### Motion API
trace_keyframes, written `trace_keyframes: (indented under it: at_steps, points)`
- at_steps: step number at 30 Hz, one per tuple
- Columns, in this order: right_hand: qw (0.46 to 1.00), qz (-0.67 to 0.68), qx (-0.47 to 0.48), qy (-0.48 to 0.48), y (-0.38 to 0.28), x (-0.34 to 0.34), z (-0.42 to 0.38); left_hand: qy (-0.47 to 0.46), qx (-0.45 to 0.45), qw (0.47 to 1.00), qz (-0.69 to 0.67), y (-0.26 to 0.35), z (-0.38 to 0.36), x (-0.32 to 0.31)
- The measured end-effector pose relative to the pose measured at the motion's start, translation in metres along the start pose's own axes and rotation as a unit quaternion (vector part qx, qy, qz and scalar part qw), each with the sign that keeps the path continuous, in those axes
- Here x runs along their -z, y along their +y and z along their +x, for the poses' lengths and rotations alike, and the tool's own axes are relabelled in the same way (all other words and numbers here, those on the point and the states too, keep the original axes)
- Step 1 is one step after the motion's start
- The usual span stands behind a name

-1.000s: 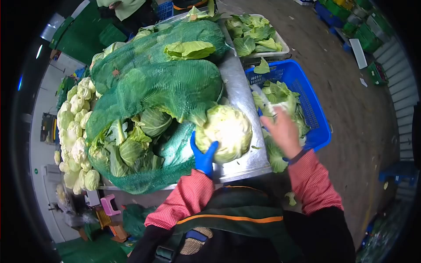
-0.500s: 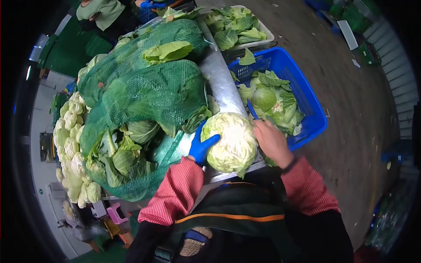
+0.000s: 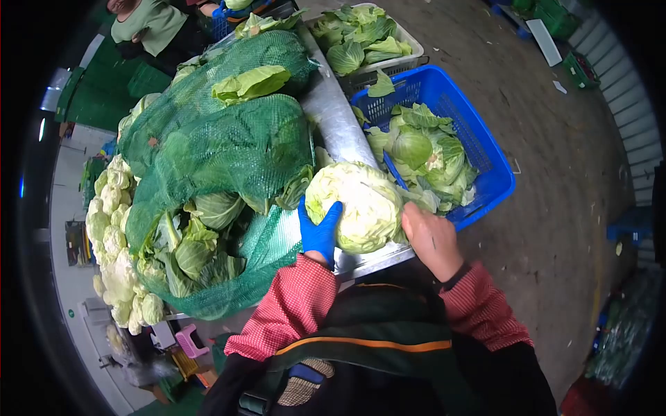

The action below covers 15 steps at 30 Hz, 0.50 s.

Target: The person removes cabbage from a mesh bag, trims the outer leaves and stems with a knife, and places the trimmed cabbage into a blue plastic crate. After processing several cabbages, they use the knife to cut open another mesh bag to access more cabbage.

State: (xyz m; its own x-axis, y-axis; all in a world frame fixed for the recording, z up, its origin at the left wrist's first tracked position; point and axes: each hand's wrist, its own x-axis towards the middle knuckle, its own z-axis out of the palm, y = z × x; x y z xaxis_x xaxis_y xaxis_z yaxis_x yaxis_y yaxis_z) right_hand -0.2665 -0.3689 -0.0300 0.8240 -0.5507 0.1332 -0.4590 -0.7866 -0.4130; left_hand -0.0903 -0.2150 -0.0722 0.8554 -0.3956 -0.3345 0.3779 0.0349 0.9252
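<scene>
A pale, trimmed cabbage [image 3: 357,208] is at the table's near edge, in front of my body. My left hand [image 3: 320,232], in a blue glove, presses on its left side with thumb and fingers spread. At the cabbage's right edge is my bare right hand [image 3: 431,239], its fingers closed. A slim blue knife [image 3: 394,170] sticks out past those fingers, pointing away from me; the grip itself is partly hidden. Just beyond, the blue basket [image 3: 501,163] contains loose green leaves [image 3: 451,156].
Green mesh sacks [image 3: 229,142] of cabbages fill the table's left part. Trimmed cabbages [image 3: 111,215] are piled at the far left. Behind the blue basket stands a pale crate [image 3: 415,52] of leaves. Another person [image 3: 156,31] is at the upper left.
The cabbage has tilted and shifted slightly away and to the left, with my left hand moving along on its side. My right hand has turned and sits slightly lower against the cabbage's edge.
</scene>
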Motion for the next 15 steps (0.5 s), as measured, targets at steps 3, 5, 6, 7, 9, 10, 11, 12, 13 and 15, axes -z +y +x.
trace_keyframes:
  at_steps: [3,5,6,7,9,10,11,12,13,15]
  points:
    - [0.998,0.012,0.055,-0.015,-0.001,0.029,0.000,0.015,0.019,0.999,0.024,0.010,0.000,0.003]
    - [0.998,-0.008,0.053,-0.016,-0.001,0.035,0.001,0.013,0.026,0.999,0.025,0.018,-0.006,0.001]
    - [0.998,-0.026,0.050,-0.019,-0.001,0.031,0.001,0.012,0.025,0.999,0.024,0.020,-0.008,-0.001]
    - [0.998,-0.043,0.048,-0.020,-0.001,0.022,0.004,0.010,0.023,0.999,0.021,0.022,-0.008,-0.003]
    - [0.997,-0.068,0.037,-0.017,0.001,0.008,0.007,0.016,0.028,0.999,0.026,0.021,-0.006,-0.003]
    - [0.997,-0.074,0.027,-0.016,0.002,0.003,0.008,0.019,0.029,0.999,0.026,0.019,-0.004,-0.003]
    - [0.996,-0.081,0.017,-0.014,0.002,-0.002,0.010,0.022,0.031,0.999,0.025,0.018,-0.004,-0.003]
    - [0.998,-0.053,-0.014,-0.022,0.005,-0.008,0.015,0.017,0.022,0.999,0.027,0.018,-0.007,-0.005]
    - [0.998,-0.024,-0.044,-0.029,0.007,-0.014,0.023,0.013,0.013,0.999,0.028,0.020,-0.011,-0.008]
    - [0.994,0.070,-0.069,-0.051,0.009,-0.015,0.031,0.006,-0.024,0.998,0.050,0.019,-0.015,-0.014]
